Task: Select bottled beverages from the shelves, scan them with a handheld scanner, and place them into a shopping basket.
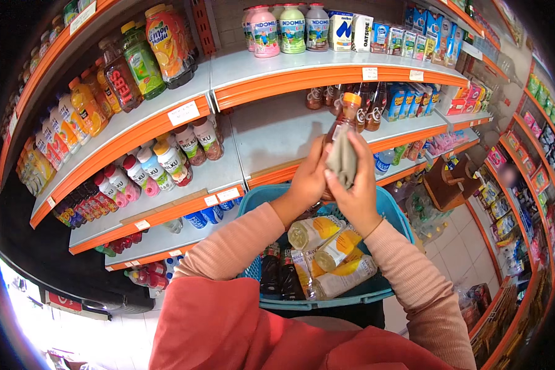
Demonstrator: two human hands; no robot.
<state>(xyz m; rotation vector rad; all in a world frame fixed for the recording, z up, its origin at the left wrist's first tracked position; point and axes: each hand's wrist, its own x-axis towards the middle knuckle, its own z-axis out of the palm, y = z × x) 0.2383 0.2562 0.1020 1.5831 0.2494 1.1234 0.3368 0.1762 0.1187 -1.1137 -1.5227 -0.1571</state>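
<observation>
My left hand (305,178) grips a dark brown plastic drink bottle (345,121) with an orange cap, tilted above the basket. My right hand (360,194) presses a grey-green cloth (344,157) against the bottle's side; the cloth and fingers cover most of its label. Directly below is a turquoise plastic basket (400,226). Inside it lie several clear bottles with yellow-and-white labels (337,247) and dark bottles (288,275) at the left.
Before me, an orange-edged shelf (282,132) has similar brown bottles (376,108) at its right. Milk bottles (264,32) and cartons (361,33) stand on the shelf above. More drink bottles (166,162) line the left shelves. A wooden stool (451,180) stands at right.
</observation>
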